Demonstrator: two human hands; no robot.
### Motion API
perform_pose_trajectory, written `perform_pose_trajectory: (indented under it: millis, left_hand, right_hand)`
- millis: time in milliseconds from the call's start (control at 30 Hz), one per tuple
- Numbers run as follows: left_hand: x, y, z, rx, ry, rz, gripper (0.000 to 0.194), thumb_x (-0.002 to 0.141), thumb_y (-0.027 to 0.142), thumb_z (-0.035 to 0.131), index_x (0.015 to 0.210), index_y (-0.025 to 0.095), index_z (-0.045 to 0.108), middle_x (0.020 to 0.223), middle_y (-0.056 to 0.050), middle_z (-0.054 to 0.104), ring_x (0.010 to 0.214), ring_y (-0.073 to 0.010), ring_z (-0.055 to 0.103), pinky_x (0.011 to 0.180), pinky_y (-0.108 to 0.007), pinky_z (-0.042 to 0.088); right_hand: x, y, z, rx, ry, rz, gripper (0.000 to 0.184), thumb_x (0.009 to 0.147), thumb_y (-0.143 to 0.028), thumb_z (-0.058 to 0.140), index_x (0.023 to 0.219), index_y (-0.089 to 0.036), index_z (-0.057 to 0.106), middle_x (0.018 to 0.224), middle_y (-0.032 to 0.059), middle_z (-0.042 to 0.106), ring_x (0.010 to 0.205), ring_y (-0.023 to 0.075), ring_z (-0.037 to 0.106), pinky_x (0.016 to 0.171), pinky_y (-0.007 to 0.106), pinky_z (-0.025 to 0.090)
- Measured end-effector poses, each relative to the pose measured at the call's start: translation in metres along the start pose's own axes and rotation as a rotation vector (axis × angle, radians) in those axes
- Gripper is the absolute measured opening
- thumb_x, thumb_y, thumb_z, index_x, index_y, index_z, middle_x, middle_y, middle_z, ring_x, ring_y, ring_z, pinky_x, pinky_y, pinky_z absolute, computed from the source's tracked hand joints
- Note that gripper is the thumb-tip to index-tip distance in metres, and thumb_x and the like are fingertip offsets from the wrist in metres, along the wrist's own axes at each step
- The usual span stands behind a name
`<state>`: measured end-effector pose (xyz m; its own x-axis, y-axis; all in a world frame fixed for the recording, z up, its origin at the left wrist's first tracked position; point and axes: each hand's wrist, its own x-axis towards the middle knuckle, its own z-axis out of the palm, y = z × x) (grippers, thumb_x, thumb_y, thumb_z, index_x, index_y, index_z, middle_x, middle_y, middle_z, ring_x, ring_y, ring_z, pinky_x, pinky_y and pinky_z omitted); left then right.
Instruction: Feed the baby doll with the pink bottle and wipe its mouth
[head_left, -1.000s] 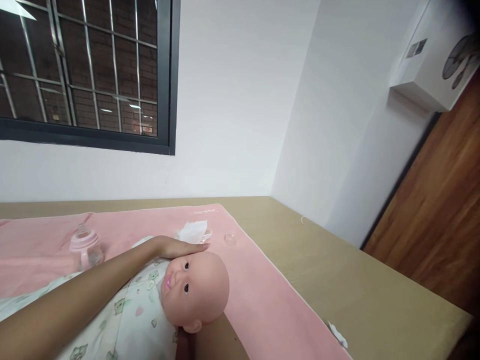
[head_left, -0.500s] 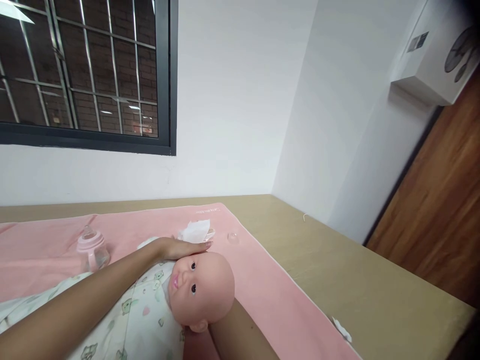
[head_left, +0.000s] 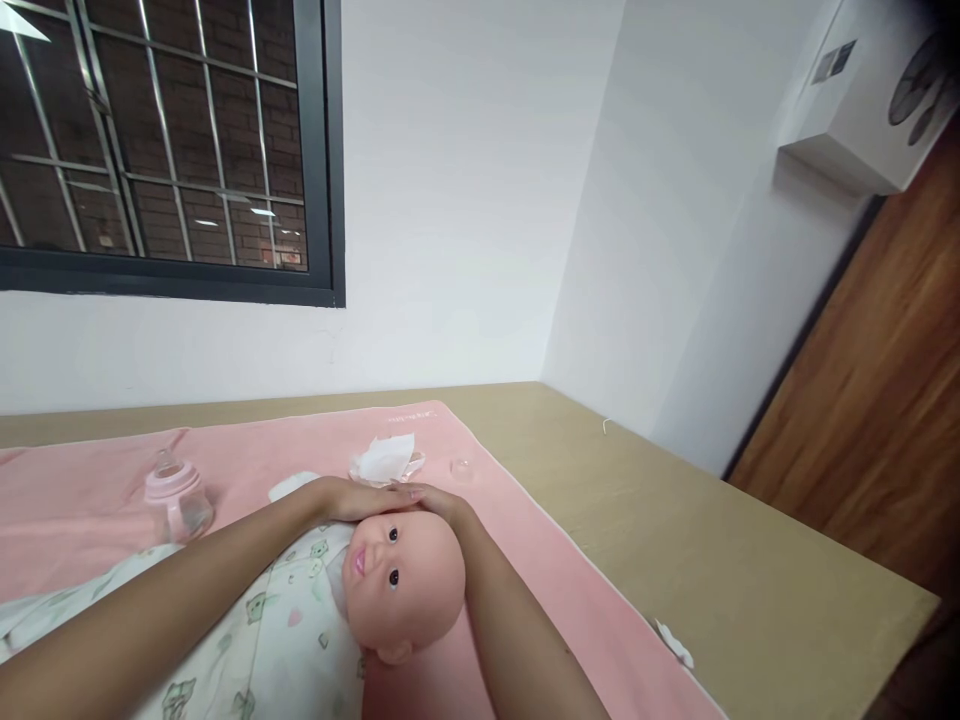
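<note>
A bald baby doll (head_left: 420, 580) lies on its back in a white outfit printed with bears and hearts, its head toward the right. My left arm crosses over the doll's body, and my left hand (head_left: 360, 498) rests along the far side of its head with fingers stretched out flat. Around the top of the head comes my right forearm; my right hand (head_left: 435, 496) lies at the far side too, its outstretched fingers meeting my left fingertips. Part of the fingers is hidden behind the head and each other. Just beyond the hands is a white tissue (head_left: 386, 458) on a clear wrapper.
A pink baby bottle (head_left: 178, 495) with a handle stands at left on the pink mat (head_left: 555, 590). A small clear cap (head_left: 461, 468) lies near the mat's edge. A white scrap (head_left: 675, 642) lies on the wooden surface (head_left: 720, 560) at right. Walls rise behind.
My right hand has come up from beneath the doll's head and around its top to meet my left hand. The head has shifted slightly; the left hand stays on its far side.
</note>
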<state>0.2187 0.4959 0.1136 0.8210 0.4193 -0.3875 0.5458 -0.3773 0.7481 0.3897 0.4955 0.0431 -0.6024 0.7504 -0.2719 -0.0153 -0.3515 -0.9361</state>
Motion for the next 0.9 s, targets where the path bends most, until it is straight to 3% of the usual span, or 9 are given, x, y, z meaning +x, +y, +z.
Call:
perform_pose_trajectory:
  millis: [100,167,300,367,500,667,767,900]
  left_hand:
    - [0.003,0.005,0.004,0.048,0.010,-0.005,0.088,0.083,0.081,0.026,0.143,0.019,0.043,0.144,-0.010,0.048,0.136,-0.0281,0.038,0.111,-0.039,0.032]
    - [0.005,0.008,0.006,0.086,-0.001,0.007,0.085,0.084,0.080,0.024,0.141,0.021,0.046,0.139,-0.008,0.054,0.132,-0.0264,0.044,0.109,-0.037,0.035]
    - [0.005,0.013,0.007,0.183,-0.028,0.019,0.082,0.089,0.074,0.013,0.123,0.019,0.063,0.119,-0.008,0.067,0.115,-0.0248,0.058,0.098,-0.034,0.044]
    - [0.002,0.017,0.004,0.253,0.009,0.031,0.076,0.090,0.072,0.018,0.118,0.019,0.066,0.115,-0.008,0.068,0.109,-0.0252,0.060,0.095,-0.034,0.045]
    - [-0.023,0.030,-0.003,0.430,0.225,0.040,0.058,0.089,0.063,0.039,0.125,0.023,0.061,0.112,-0.010,0.068,0.099,-0.0295,0.060,0.089,-0.040,0.043]
    - [-0.080,0.045,0.002,0.560,0.560,-0.036,0.048,0.093,0.057,0.035,0.129,0.033,0.056,0.113,-0.002,0.069,0.102,-0.0255,0.062,0.086,-0.034,0.045]
    - [-0.107,0.040,0.013,0.539,0.664,-0.068,0.051,0.092,0.060,0.035,0.134,0.036,0.051,0.117,0.000,0.068,0.107,-0.0247,0.061,0.088,-0.032,0.046]
    - [-0.122,0.021,0.022,0.535,0.724,-0.130,0.051,0.090,0.064,0.037,0.133,0.039,0.051,0.125,0.003,0.064,0.109,-0.0253,0.061,0.087,-0.033,0.048]
  right_hand:
    - [0.000,0.008,-0.030,0.109,-0.046,-0.053,0.042,0.081,-0.045,0.066,0.103,-0.009,0.064,0.097,0.0107,0.069,0.089,0.0176,0.064,0.093,0.032,0.043]
    - [-0.003,0.013,-0.047,0.163,-0.031,-0.122,0.042,0.079,-0.045,0.067,0.103,-0.010,0.064,0.094,0.0096,0.069,0.084,0.0157,0.065,0.089,0.030,0.045]
    - [-0.002,0.017,-0.060,0.251,0.202,-0.244,0.033,0.079,-0.038,0.069,0.097,-0.010,0.064,0.086,0.0075,0.069,0.072,0.0131,0.065,0.075,0.026,0.048]
    - [0.003,0.017,-0.059,0.269,0.339,-0.310,0.028,0.077,-0.031,0.071,0.094,-0.010,0.065,0.080,0.0065,0.069,0.066,0.0112,0.063,0.068,0.023,0.048]
    - [0.015,0.017,-0.053,0.230,0.442,-0.406,0.029,0.072,-0.030,0.076,0.088,-0.009,0.065,0.073,0.0046,0.066,0.058,0.0071,0.057,0.061,0.019,0.045]
    - [0.030,0.020,-0.046,0.066,0.529,-0.434,0.034,0.067,-0.039,0.077,0.075,-0.010,0.061,0.066,0.0010,0.062,0.049,0.0051,0.049,0.055,0.022,0.041]
    - [0.034,0.021,-0.040,-0.020,0.564,-0.454,0.033,0.066,-0.040,0.075,0.069,-0.012,0.058,0.059,-0.0009,0.057,0.047,0.0061,0.047,0.050,0.022,0.036]
    - [0.031,0.015,-0.036,-0.068,0.611,-0.469,0.032,0.063,-0.040,0.074,0.074,-0.014,0.057,0.057,-0.0038,0.052,0.047,0.0057,0.042,0.048,0.021,0.028]
